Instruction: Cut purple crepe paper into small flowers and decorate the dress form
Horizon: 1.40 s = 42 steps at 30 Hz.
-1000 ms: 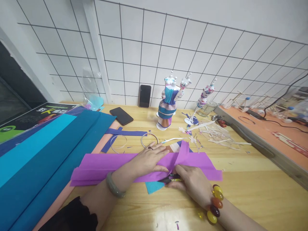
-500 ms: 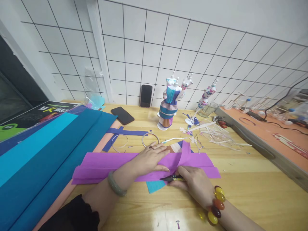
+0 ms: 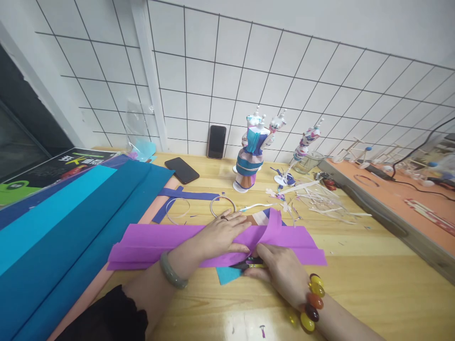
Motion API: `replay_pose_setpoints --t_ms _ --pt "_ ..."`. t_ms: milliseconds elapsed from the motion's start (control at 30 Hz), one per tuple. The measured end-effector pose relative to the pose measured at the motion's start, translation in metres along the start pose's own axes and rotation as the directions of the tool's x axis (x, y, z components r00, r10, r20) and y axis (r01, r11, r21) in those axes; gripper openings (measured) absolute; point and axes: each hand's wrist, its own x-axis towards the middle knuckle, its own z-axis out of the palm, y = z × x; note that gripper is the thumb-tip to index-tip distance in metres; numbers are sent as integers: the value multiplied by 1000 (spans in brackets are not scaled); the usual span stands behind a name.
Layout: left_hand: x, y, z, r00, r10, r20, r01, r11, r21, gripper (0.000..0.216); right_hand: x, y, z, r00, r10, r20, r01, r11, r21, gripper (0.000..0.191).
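A long strip of purple crepe paper (image 3: 149, 241) lies across the table in front of me, with a narrow flap (image 3: 273, 225) folded up near its middle. My left hand (image 3: 223, 237) presses flat on this strip, fingers stretched out. Just right of it, my right hand (image 3: 275, 263) is closed around black scissors (image 3: 242, 264) with a yellow-marked part. Their dark tip points left along the strip's near edge; the fingers hide the handles. A teal piece (image 3: 228, 274) sticks out under the near edge. Striped pieces (image 3: 261, 218) show beyond the far edge.
Folded teal-blue crepe paper (image 3: 106, 227) covers the left side. Behind are a flat phone (image 3: 182, 170), an upright phone (image 3: 216, 142), a ring (image 3: 222, 206) and small decorated dress forms (image 3: 250, 161). White strips and scraps (image 3: 322, 199) lie at right, beside an orange surface (image 3: 401, 194).
My right hand has moved slightly left with the scissors, whose tip is now further under the purple paper's edge. The left hand stays in place.
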Motion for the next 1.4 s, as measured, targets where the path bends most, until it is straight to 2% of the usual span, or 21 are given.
replay_pose_setpoints --t_ms 300,567,967,1400 --pt "0 0 2 1000 3 -2 -2 1000 9 66 -1 0 0 1000 12 -20 -12 1000 2 45" --pt "0 -2 4 1000 12 -8 -12 1000 9 68 -3 -1 -3 1000 2 -12 -2 1000 14 36" --pt "0 -2 4 1000 15 2 -15 1000 11 63 5 -9 4 1000 -12 -22 13 1000 29 32" --pt "0 0 4 1000 11 -20 -11 1000 30 59 5 -9 7 1000 -3 -28 5 997 79 52"
